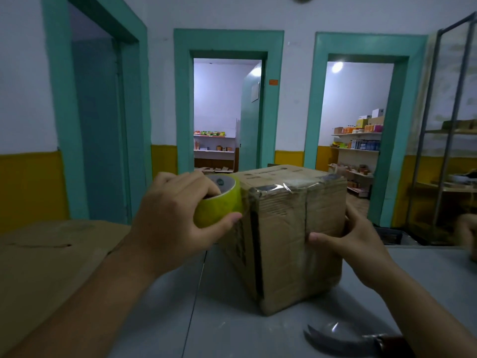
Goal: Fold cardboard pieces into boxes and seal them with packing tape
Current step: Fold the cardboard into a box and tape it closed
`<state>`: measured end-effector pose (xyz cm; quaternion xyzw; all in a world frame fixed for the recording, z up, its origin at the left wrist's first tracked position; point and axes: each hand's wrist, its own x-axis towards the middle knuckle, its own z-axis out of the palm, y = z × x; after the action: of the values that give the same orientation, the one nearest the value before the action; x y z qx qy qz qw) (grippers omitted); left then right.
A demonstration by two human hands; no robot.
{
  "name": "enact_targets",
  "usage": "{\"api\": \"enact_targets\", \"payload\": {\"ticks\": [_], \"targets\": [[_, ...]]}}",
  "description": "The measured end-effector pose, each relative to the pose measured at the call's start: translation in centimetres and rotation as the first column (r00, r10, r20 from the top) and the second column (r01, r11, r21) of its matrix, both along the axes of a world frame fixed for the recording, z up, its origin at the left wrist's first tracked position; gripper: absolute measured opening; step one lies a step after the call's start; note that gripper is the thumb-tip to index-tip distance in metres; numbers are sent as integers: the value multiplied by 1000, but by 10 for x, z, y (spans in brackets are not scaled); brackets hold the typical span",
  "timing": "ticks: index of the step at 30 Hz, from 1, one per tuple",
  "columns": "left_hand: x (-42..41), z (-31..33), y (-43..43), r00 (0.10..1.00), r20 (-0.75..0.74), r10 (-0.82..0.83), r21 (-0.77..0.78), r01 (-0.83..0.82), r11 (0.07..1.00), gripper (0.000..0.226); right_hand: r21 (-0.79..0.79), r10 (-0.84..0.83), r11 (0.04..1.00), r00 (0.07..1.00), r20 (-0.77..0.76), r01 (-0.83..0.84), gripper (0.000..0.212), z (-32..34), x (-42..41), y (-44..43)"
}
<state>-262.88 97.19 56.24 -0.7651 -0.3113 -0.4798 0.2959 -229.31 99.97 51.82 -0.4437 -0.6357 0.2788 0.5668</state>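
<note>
A worn brown cardboard box stands on the grey table, with clear tape shining across its top near edge. My left hand grips a yellow-green roll of packing tape, fingers in the core and thumb under the rim, pressed against the box's upper left corner. My right hand holds the box's right side, its thumb across the front face and the fingers behind the right edge.
Flat cardboard sheets lie on the left of the table. A curved knife lies at the near edge on the right. A metal shelf rack stands at the far right. Three teal-framed doorways are behind.
</note>
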Motion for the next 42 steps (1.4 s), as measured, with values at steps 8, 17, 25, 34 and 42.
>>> {"api": "enact_targets", "payload": {"ticks": [8, 17, 25, 34, 42], "targets": [[10, 1, -18, 960, 246, -134, -365, 220, 905, 40, 57, -4, 998, 990, 142, -4, 80, 53, 0, -7], [-26, 34, -82, 644, 708, -289, -588, 765, 263, 35, -194, 195, 977, 721, 665, -85, 98, 225, -23, -23], [-54, 40, -90, 907, 306, -288, -408, 398, 822, 71, -431, 391, 901, 507, 768, -42, 94, 264, -73, -32], [-56, 45, -38, 955, 32, -295, -568, 260, 781, 73, -301, 289, 953, 441, 850, -42, 82, 250, -112, -1], [-12, 55, -35, 957, 193, -215, -619, 289, 730, 49, 175, -99, 980, 544, 834, -90, 61, 210, -102, -14]]}}
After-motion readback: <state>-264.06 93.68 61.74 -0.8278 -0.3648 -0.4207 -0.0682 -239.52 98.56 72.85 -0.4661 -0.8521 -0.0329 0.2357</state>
